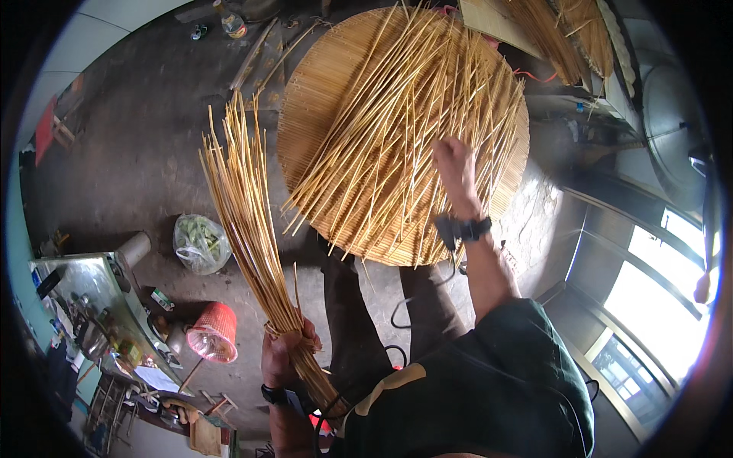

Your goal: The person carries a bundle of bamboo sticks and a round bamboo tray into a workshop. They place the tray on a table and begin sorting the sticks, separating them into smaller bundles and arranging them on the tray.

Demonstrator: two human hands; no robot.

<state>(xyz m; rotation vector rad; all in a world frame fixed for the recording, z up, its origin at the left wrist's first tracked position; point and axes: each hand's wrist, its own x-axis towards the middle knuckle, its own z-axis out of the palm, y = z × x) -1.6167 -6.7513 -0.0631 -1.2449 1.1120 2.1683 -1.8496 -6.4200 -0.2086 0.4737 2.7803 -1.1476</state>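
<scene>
My left hand [289,349] is wrapped around the lower part of a thick bundle of dry straw-coloured stalks [246,217]. The bundle leans up and to the left, its upper ends fanned apart. Before me is a large round mat made of stalks [320,91]. Many loose stalks [389,120] lie across it at a slant, some crossing each other and reaching past its edge. My right hand [455,163] is over the right half of the mat with its fingers curled. Whether a stalk is between those fingers is hidden.
Left on the floor are a plastic bag of green leaves [201,243] and a red basket [213,332]. A cluttered table [103,280] stands beyond them. At the top are a glass bottle [231,22] and, to the right, a board [498,26] beside more stalks. A cable [401,318] hangs near my legs.
</scene>
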